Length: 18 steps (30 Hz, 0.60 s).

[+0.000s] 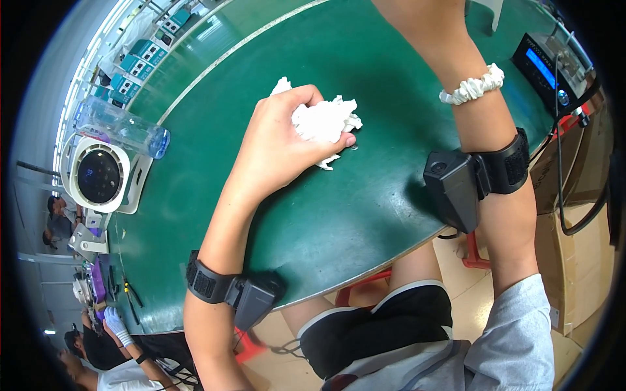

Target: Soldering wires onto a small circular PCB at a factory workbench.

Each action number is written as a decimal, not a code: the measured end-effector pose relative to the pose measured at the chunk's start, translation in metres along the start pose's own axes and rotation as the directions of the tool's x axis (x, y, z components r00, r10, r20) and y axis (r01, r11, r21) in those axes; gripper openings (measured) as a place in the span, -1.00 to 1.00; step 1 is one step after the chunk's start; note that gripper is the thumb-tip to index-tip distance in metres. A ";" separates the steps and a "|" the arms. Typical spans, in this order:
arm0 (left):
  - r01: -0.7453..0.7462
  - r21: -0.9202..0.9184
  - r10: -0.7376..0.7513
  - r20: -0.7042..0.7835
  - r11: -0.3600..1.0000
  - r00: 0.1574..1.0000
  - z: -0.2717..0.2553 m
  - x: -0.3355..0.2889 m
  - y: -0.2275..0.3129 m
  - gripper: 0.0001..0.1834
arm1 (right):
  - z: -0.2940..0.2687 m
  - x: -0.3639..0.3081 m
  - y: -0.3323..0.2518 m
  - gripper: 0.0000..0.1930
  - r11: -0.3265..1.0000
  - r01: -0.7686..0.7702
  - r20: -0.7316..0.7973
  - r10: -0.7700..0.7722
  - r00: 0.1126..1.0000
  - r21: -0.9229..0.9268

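My left hand (280,133) is closed around a crumpled wad of white tissue (324,120) and rests on the green tabletop (365,195). Bits of the wad stick out past the fingers and thumb. Up at the top edge of the head view, only the back part of my right hand (424,16) shows; its fingers are cut off by the frame, so what they do is hidden. A white scrunchie (473,85) circles my right wrist. Each forearm carries a strapped-on black device, one on the left (258,298) and one on the right (453,189).
A white fan with a round dark face (99,171) stands at the left, beside a clear plastic bottle (124,127) lying down. Pliers (132,296) lie near the left edge. A black box with a blue display (541,65) is at the right. Co-workers sit at lower left.
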<state>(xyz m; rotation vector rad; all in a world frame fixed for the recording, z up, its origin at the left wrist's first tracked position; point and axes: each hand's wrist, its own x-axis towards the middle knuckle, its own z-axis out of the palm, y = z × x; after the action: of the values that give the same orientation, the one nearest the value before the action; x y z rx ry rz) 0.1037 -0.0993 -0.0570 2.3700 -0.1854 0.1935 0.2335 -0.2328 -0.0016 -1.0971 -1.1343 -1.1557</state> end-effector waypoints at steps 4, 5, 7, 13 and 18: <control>0.023 0.045 -0.023 0.004 0.999 1.000 0.001 -0.001 -0.003 -0.62 | -0.002 0.010 -0.031 -0.77 0.759 -0.551 0.086 0.559 0.824 0.348; 0.027 0.026 -0.027 0.001 0.999 1.000 0.002 -0.001 -0.003 -0.62 | -0.002 0.010 -0.030 -0.77 0.759 -0.552 0.087 0.560 0.824 0.345; 0.025 0.037 -0.025 -0.005 0.999 1.000 0.003 0.000 -0.004 -0.63 | -0.001 0.010 -0.029 -0.77 0.721 -0.582 0.093 0.596 0.798 0.376; 0.019 0.055 -0.015 -0.064 0.998 0.998 0.010 0.001 -0.005 -0.65 | 0.002 0.001 -0.005 -0.78 0.999 -0.036 0.003 0.036 0.999 -0.012; 0.042 0.015 -0.041 -0.065 0.999 0.997 0.004 0.003 -0.006 -0.68 | 0.000 -0.002 0.000 -0.78 0.993 0.036 0.002 -0.036 0.999 -0.114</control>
<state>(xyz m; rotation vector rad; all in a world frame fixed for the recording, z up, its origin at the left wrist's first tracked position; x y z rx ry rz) 0.1078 -0.0982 -0.0637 2.3775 -0.1039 0.2524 0.2335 -0.2325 -0.0037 -1.1673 -1.1028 -1.2615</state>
